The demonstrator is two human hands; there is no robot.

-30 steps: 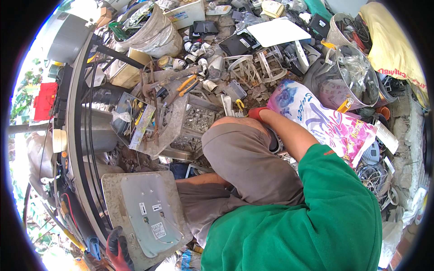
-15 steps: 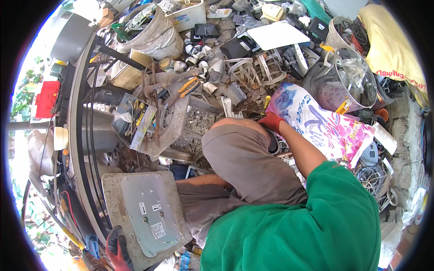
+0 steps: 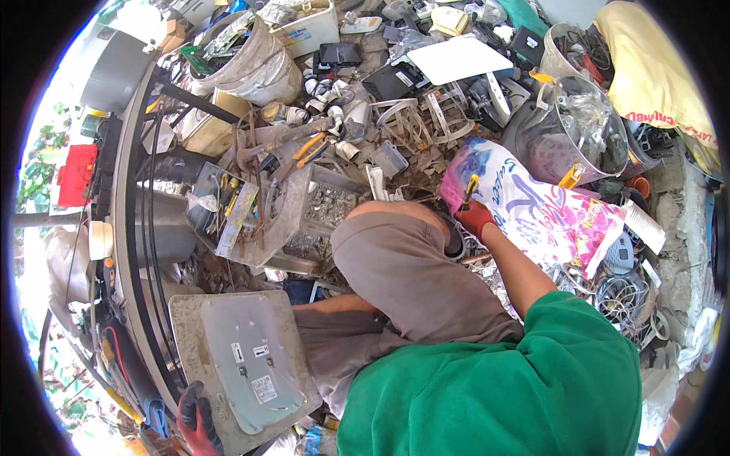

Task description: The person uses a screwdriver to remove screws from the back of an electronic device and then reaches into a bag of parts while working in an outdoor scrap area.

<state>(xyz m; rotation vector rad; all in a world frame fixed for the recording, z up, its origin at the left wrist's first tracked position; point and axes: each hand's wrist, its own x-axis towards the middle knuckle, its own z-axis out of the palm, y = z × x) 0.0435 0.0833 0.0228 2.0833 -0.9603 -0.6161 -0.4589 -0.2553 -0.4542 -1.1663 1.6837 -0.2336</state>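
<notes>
A flat, dirty grey panel [image 3: 186,319] with a metal plate [image 3: 242,353], labels and two short cables rests tilted against my left thigh. My left hand [image 3: 199,425], in a red-and-black glove, grips its lower left edge. On the right, my right hand [image 3: 476,220], in a red glove, is closed around a small hand tool with a yellow-and-black handle [image 3: 471,188]. The tool's working end is not clear to see. That hand is over the near left edge of a white, pink and purple printed bag [image 3: 525,201], just beyond my raised knee.
Ahead lie a clear plastic bin [image 3: 285,201], orange-handled pliers [image 3: 310,148] and a white flat panel [image 3: 460,59]. Buckets of scrap [image 3: 277,72] stand at the back left, and a clear bucket [image 3: 585,129] at right. A metal frame post [image 3: 125,251] runs along my left.
My right hand has lifted slightly and shifted right, bringing up the yellow-and-black tool over the printed bag. My left hand and the grey panel have barely moved.
</notes>
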